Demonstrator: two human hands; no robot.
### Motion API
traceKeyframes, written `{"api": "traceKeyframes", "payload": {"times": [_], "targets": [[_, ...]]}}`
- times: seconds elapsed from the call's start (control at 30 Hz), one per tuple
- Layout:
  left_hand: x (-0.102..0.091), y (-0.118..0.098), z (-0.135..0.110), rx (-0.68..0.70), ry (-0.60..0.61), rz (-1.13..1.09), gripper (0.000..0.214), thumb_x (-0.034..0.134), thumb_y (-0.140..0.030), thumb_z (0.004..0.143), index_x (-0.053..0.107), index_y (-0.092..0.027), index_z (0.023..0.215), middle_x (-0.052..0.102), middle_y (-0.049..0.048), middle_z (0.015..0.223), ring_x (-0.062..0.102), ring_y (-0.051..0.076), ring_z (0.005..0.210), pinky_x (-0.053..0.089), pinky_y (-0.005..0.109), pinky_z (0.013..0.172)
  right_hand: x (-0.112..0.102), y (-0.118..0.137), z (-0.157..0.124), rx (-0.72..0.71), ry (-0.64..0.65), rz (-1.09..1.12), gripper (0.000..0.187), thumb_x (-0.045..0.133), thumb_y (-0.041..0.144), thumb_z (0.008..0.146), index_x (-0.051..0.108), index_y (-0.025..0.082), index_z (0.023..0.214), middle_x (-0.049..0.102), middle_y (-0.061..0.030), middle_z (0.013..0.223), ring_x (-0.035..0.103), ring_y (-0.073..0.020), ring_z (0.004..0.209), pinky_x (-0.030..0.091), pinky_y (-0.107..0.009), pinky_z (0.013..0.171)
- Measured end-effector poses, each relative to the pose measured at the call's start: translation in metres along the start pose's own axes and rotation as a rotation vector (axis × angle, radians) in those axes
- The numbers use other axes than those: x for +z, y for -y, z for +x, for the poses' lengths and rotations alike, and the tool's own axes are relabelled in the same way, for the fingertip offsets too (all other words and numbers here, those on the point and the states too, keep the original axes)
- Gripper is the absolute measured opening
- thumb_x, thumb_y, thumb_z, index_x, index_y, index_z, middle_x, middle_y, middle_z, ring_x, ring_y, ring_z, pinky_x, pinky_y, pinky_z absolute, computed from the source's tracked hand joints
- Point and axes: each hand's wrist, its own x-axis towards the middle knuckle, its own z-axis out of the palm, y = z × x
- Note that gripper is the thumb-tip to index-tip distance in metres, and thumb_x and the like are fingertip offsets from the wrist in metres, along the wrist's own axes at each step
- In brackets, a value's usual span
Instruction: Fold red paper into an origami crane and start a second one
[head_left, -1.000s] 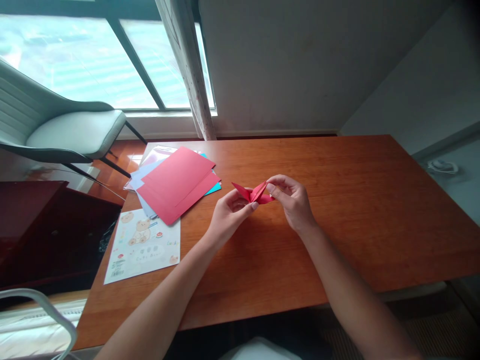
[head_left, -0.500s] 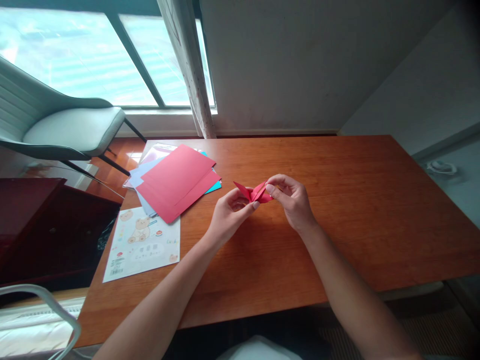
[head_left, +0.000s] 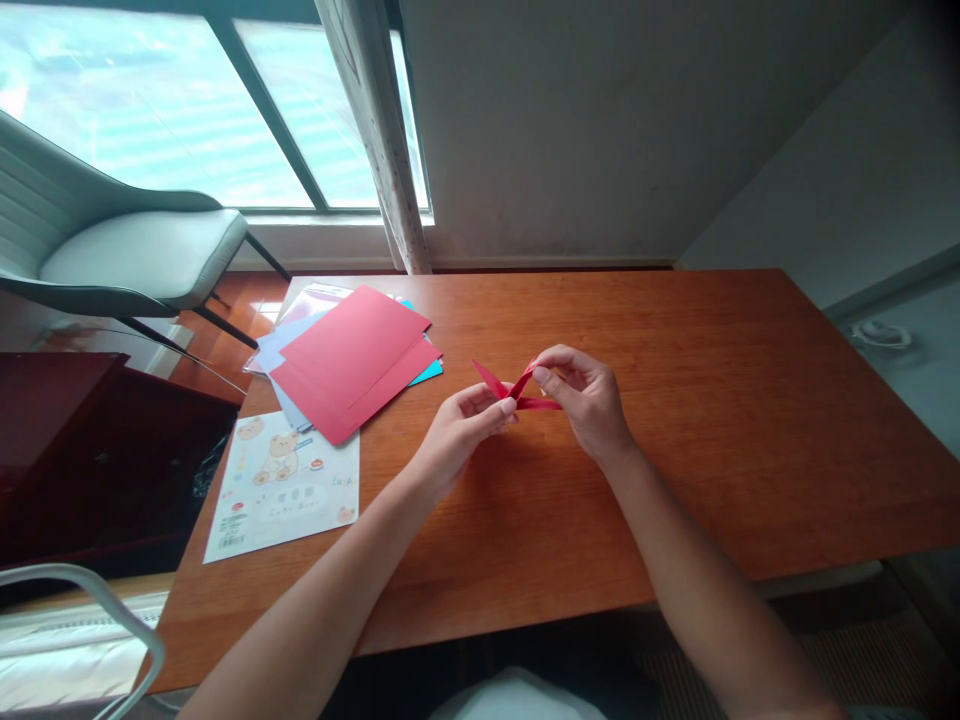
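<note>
A folded red paper piece (head_left: pixel 489 377) is held just above the bench (head_left: pixel 712 400), between the two hands. The left hand (head_left: pixel 461 430) pinches its middle from the near left, and the right hand (head_left: pixel 589 395) pinches a flap from the right. Its long axis runs left to right, so neither hand is nearer. A stack of coloured sheets (head_left: pixel 352 355) lies well apart to the left.

Open tabletop (head_left: pixel 750 400) rightward; paper stack (head_left: pixel 352 360) blocks the left.

The left hand (head_left: pixel 457 435) and right hand (head_left: pixel 586 398) hide part of the folded red paper (head_left: pixel 489 378); lettering on the bear-printed sheet (head_left: pixel 285 485) is unreadably small.
</note>
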Motion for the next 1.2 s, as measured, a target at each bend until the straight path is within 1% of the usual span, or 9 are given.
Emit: {"api": "traceKeyframes", "payload": {"times": [0.1,0.27,0.33,0.5,0.63,0.73,0.83,1.07,1.2], "targets": [[0.0028,-0.0008,-0.0002,0.025,-0.030,0.034,0.031,0.083,-0.039,0.076,0.076,-0.019,0.099,0.073,0.0047,0.091,0.064,0.017,0.083,0.046,0.026,0.077,-0.0003,-0.0007,0.0000,0.022,-0.006,-0.006,0.012,0.073,0.037,0.084,0.070,0.026,0.084,0.066,-0.0014,0.086,0.060,-0.0175,0.080,0.049,-0.029,0.068],[0.0054,-0.0012,0.0008,0.116,-0.059,0.145,0.035,0.083,-0.041,0.075,0.073,-0.018,0.101,0.076,0.0071,0.099,0.068,0.023,0.095,0.049,0.031,0.088,-0.0020,-0.0013,0.0008,0.036,-0.001,-0.029,0.016,0.074,0.039,0.082,0.067,0.025,0.083,0.064,-0.0008,0.083,0.059,-0.0174,0.077,0.049,-0.029,0.066],[0.0043,0.0007,0.0017,0.155,-0.068,0.225,0.036,0.082,-0.042,0.077,0.072,-0.018,0.102,0.076,0.0072,0.097,0.069,0.023,0.092,0.050,0.032,0.086,-0.0025,-0.0023,0.0009,0.032,0.000,-0.042,0.016,0.073,0.039,0.082,0.066,0.025,0.083,0.064,-0.0009,0.083,0.059,-0.0179,0.078,0.049,-0.030,0.068],[0.0012,0.0071,0.0036,0.245,-0.125,0.392,0.034,0.079,-0.042,0.080,0.072,-0.018,0.104,0.074,0.0065,0.095,0.067,0.019,0.083,0.051,0.028,0.074,-0.0017,-0.0039,-0.0002,-0.030,-0.009,-0.115,0.010,0.068,0.033,0.086,0.064,0.024,0.083,0.063,-0.0012,0.085,0.060,-0.0186,0.082,0.047,-0.030,0.070],[0.0025,0.0065,0.0033,0.210,-0.103,0.328,0.035,0.079,-0.042,0.079,0.072,-0.018,0.103,0.074,0.0063,0.092,0.068,0.022,0.087,0.052,0.031,0.080,-0.0012,-0.0009,-0.0019,-0.126,-0.023,-0.242,0.007,0.066,0.031,0.088,0.065,0.025,0.083,0.062,-0.0022,0.086,0.060,-0.0196,0.084,0.048,-0.031,0.069],[0.0045,0.0030,0.0022,0.165,-0.064,0.219,0.034,0.080,-0.041,0.078,0.072,-0.018,0.102,0.075,0.0075,0.096,0.070,0.024,0.091,0.051,0.035,0.088,-0.0029,0.0017,-0.0021,-0.214,-0.009,-0.304,0.006,0.067,0.031,0.088,0.068,0.027,0.085,0.063,-0.0032,0.089,0.060,-0.0203,0.085,0.048,-0.032,0.069],[0.0055,-0.0001,0.0011,0.139,-0.044,0.171,0.035,0.081,-0.040,0.077,0.072,-0.017,0.101,0.076,0.0088,0.099,0.070,0.025,0.095,0.050,0.036,0.092,-0.0058,0.0033,-0.0013,-0.266,-0.007,-0.350,0.005,0.068,0.031,0.088,0.070,0.027,0.086,0.065,-0.0037,0.090,0.059,-0.0203,0.083,0.048,-0.034,0.068],[0.0044,-0.0021,0.0006,0.117,-0.046,0.199,0.037,0.081,-0.041,0.077,0.070,-0.016,0.102,0.076,0.0091,0.098,0.070,0.024,0.094,0.051,0.034,0.089,-0.0087,0.0030,0.0013,-0.238,0.005,-0.297,0.006,0.068,0.030,0.090,0.070,0.025,0.087,0.065,-0.0031,0.089,0.061,-0.0191,0.083,0.049,-0.032,0.067],[0.0033,-0.0009,0.0012,0.144,-0.059,0.255,0.036,0.080,-0.041,0.078,0.070,-0.016,0.102,0.075,0.0080,0.096,0.070,0.022,0.091,0.052,0.031,0.084,-0.0088,-0.0003,0.0021,-0.195,0.026,-0.240,0.005,0.070,0.029,0.087,0.069,0.024,0.086,0.066,-0.0021,0.088,0.062,-0.0180,0.082,0.049,-0.030,0.066]]}}
